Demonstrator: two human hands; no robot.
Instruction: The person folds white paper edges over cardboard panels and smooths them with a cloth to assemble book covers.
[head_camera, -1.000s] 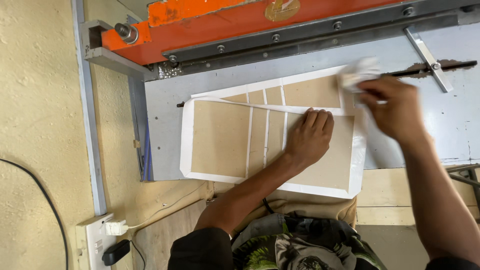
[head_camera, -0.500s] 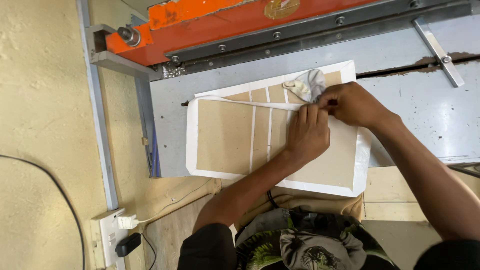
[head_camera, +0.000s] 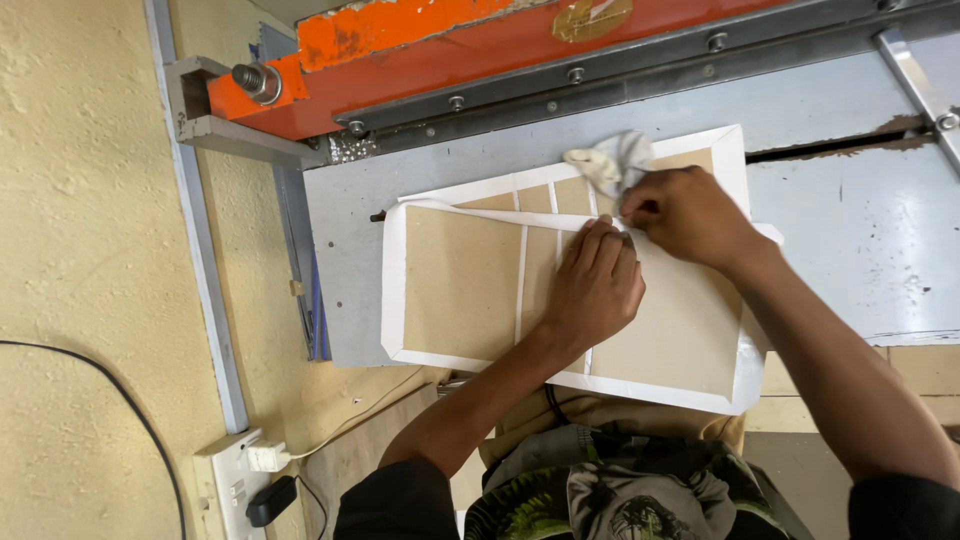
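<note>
The left hand (head_camera: 592, 285) lies flat and open, palm down, pressing on the brown board panels of a book cover (head_camera: 470, 290) that is spread out on the grey metal table (head_camera: 850, 230). Just at its one o'clock, the right hand (head_camera: 690, 215) is closed around a crumpled whitish cloth (head_camera: 610, 162), which pokes out toward eleven o'clock from the knuckles and rests on the cover's upper edge. Whether the fingertips of the two hands actually touch is hard to tell from here, but they sit very close. The cover is made of brown panels separated by narrow white strips, with a white border folded in around them; it sits near the middle of the table. At twelve o'clock from the hands runs the orange machine bar (head_camera: 420, 50) with its row of bolts. Down at seven o'clock, a white socket (head_camera: 235, 480) with a black plug sits on the yellowish wall (head_camera: 80, 250).
</note>
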